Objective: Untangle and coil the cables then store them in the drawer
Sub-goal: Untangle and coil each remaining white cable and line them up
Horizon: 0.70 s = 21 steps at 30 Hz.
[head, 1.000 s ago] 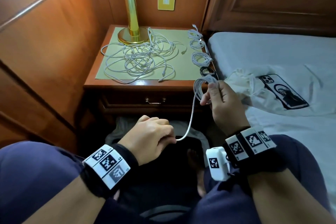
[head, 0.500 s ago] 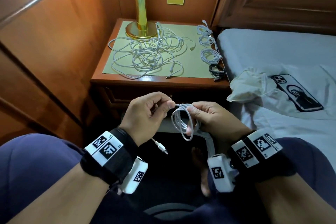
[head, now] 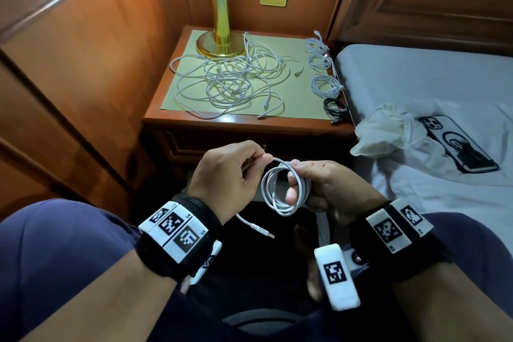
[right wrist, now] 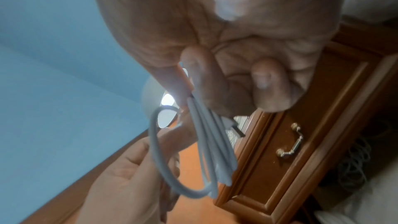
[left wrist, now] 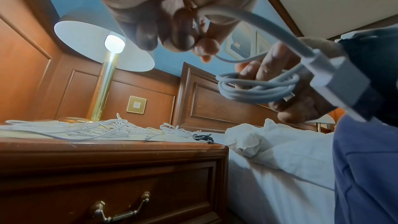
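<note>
Two hands work one white charging cable [head: 281,191]: right hand [head: 327,189] curls round its coiled loops, left hand [head: 230,175] pinches the free strand; tangled white cables [head: 227,80] lie on the wooden tabletop [head: 194,122].

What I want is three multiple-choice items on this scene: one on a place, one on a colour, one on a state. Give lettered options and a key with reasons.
1. Where does the black coiled cable lie?
A. On the bed
B. Near the nightstand's front right corner
C. In the drawer

2. What colour is the hand-held cable?
A. Black
B. Red
C. White

3. What state is the drawer in?
A. Shut
B. Pulled halfway out
C. Taken out

Key:
1. B, as the head view shows it on the wood top, in front of the white coils.
2. C, as the loops that the right hand grips and the strand that the left hand pinches are white.
3. A, as its front sits flush in the left wrist view.
</note>
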Available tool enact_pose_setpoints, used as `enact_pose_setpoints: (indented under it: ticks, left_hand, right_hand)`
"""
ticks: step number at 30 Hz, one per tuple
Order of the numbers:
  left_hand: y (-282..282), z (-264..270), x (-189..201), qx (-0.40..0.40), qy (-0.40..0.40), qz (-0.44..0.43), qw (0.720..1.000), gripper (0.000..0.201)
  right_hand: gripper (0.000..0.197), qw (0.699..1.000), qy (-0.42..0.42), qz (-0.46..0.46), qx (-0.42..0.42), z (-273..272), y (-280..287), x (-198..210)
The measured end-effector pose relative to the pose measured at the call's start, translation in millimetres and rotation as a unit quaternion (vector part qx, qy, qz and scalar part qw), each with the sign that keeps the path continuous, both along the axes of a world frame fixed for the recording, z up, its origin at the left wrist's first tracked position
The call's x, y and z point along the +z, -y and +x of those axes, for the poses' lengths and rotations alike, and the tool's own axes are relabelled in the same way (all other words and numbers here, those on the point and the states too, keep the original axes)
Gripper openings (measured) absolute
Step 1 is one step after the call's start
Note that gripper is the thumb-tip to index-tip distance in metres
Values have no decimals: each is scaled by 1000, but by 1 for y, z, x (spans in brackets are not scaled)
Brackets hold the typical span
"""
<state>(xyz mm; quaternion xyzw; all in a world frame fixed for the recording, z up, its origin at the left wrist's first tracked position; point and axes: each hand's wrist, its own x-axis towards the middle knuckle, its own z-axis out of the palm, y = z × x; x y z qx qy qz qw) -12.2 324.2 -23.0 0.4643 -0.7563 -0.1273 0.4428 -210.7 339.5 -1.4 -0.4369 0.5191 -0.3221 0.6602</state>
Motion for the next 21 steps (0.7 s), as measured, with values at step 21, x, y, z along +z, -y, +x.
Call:
enact_pose_setpoints:
  ticks: [21]
  left_hand:
    - [16,18,-1,-36,44,8,998,14]
  right_hand:
    - [40,997,27,-69,18,6,-3,3]
